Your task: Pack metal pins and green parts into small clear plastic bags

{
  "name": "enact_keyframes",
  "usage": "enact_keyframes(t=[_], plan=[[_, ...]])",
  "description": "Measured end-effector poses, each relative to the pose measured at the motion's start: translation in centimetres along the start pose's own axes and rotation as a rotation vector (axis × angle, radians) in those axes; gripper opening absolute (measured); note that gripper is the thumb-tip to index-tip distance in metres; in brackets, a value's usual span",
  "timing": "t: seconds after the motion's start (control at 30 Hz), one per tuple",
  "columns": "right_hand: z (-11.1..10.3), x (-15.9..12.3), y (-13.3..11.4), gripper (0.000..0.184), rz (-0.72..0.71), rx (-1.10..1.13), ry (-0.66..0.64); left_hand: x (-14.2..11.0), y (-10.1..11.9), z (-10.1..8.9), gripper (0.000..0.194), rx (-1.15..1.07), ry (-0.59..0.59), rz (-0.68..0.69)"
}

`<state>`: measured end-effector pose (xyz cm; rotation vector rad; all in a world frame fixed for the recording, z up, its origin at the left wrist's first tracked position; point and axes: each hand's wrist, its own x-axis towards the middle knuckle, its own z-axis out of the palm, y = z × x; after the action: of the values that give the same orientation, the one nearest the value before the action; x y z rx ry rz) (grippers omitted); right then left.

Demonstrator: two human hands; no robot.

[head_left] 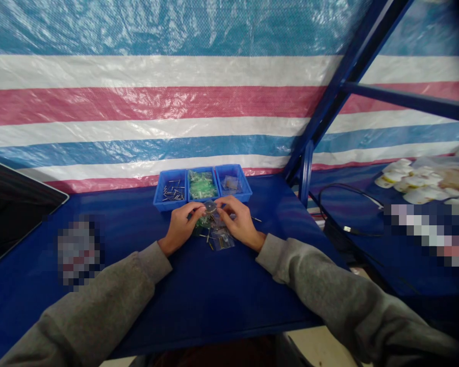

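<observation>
My left hand and my right hand meet over the middle of the table, thumbs and fingers pinched on opposite sides of a small clear plastic bag. What the bag contains is too small to make out. Under and just in front of my fingers lies a loose pile with a clear bag of small brass-coloured parts, thin metal pins and some green packets. Behind the hands stand three joined blue bins: metal pins in the left, green packets in the middle, clear bags in the right.
The blue table reaches to a striped plastic sheet at the back. A blue metal frame slants up on the right, near a black cable and white rolls. A dark screen stands at left.
</observation>
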<state>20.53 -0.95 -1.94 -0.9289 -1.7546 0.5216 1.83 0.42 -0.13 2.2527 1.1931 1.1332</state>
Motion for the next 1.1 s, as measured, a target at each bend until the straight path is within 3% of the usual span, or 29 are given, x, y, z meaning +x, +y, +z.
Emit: enact_keyframes(t=[0.2, 0.37, 0.5, 0.67, 0.8, 0.93, 1.1], plan=[[0.06, -0.14, -0.14, 0.025, -0.054, -0.004, -0.007, -0.13, 0.14, 0.09, 0.027, -0.144, 0.046, -0.084], [0.09, -0.1, -0.11, 0.016, -0.071, -0.047, -0.039, -0.25, 0.08, 0.04, 0.025, -0.214, 0.015, -0.065], [0.06, 0.05, -0.23, 0.017, -0.065, -0.055, -0.005, -0.03, 0.25, -0.19, 0.023, -0.122, -0.023, -0.002], [0.19, 0.11, -0.2, 0.019, -0.019, -0.074, -0.012, 0.32, 0.36, -0.17, 0.019, -0.031, 0.017, 0.072], [0.08, -0.1, -0.09, 0.024, 0.001, -0.05, -0.049, 0.17, 0.12, -0.03, 0.019, -0.022, 0.004, 0.035], [-0.21, -0.2, -0.14, 0.033, -0.078, -0.012, -0.098, -0.04, 0.1, -0.22, 0.027, -0.034, -0.033, -0.02], [-0.26, -0.02, -0.42, 0.032, -0.121, -0.007, -0.059, -0.02, 0.27, -0.38, 0.035, -0.038, -0.107, -0.019]])
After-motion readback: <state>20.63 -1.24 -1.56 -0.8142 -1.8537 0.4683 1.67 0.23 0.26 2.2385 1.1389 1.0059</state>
